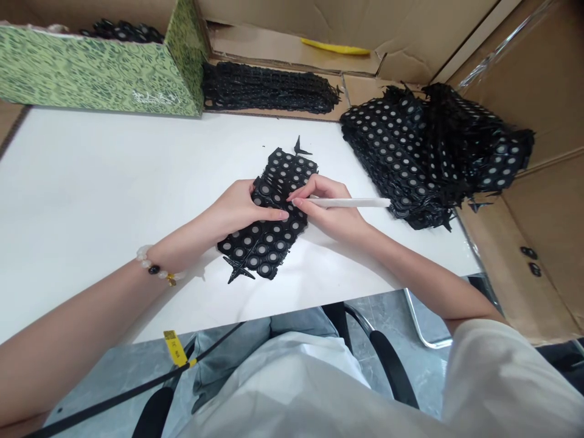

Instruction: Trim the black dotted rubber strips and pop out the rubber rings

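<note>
A black moulded sheet (262, 249) with rows of round pieces, each with a pale grey centre, lies at a slant on the white table. My left hand (239, 210) grips its left edge, thumb across the top. Held like a pen in my right hand (331, 210) is a slim white stick-like tool (360, 202), its back end pointing right. Its tip is hidden by my fingers, which rest over the sheet's middle. Spiky black plastic bits stick out at the sheet's lower left corner (237, 269) and just beyond its top edge (300, 147).
Many similar black sheets are heaped in a pile (401, 152) at the right. A flat stack (271, 88) lies along the back beside a green patterned box (100, 73) holding black pieces. A yellow strip (335, 47) rests behind. Cardboard walls (538, 201) enclose the back and right.
</note>
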{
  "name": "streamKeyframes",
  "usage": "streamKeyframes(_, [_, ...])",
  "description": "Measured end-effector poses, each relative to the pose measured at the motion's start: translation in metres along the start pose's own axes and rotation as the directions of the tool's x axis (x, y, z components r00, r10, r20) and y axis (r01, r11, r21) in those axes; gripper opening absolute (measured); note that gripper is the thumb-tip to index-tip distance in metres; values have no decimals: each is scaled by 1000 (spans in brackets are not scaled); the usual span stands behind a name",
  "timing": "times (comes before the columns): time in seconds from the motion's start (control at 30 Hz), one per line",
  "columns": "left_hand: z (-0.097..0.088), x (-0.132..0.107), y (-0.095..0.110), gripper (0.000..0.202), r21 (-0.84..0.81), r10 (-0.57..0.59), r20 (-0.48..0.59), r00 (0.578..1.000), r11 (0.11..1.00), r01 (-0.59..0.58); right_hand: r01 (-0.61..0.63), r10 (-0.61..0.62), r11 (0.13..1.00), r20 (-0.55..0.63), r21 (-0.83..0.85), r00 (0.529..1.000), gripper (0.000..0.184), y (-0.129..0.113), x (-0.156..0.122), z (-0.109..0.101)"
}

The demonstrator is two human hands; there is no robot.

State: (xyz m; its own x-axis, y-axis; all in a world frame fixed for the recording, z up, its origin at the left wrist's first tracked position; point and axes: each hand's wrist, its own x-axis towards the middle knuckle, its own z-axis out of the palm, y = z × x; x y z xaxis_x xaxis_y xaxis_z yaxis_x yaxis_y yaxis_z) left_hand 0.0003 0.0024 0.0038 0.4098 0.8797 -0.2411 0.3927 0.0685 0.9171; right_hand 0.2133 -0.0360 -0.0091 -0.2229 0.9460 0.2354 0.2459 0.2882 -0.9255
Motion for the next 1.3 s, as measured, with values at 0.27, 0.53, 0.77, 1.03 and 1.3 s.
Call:
streamKeyframes(0.27, [-4, -2, 3, 28, 86, -87, 41, 995, 993, 83, -10, 8, 999, 35, 52, 999, 19, -8, -4, 4])
streamKeyframes(0.53, [3, -10, 4, 23, 151, 66, 23, 998, 986, -69, 55, -55, 998, -10, -11, 998, 16, -12, -5, 1])
streamKeyframes(0.77, [6, -7, 1, 26, 190, 127, -30, 991, 975, -119, 79, -81, 995, -36, -64, 996, 16, -11, -2, -3])
streamKeyframes(1.03, [7, -6, 0, 29, 173, 125, -24, 992, 978, -119, 93, -94, 989, 1, -111, 996, 16, -12, -2, -5])
streamKeyframes(1.3, [7, -7, -1, 31, 45, 73, -31, 997, 996, -72, 232, -246, 926, -9, -297, 969, 16, -10, -6, 4])
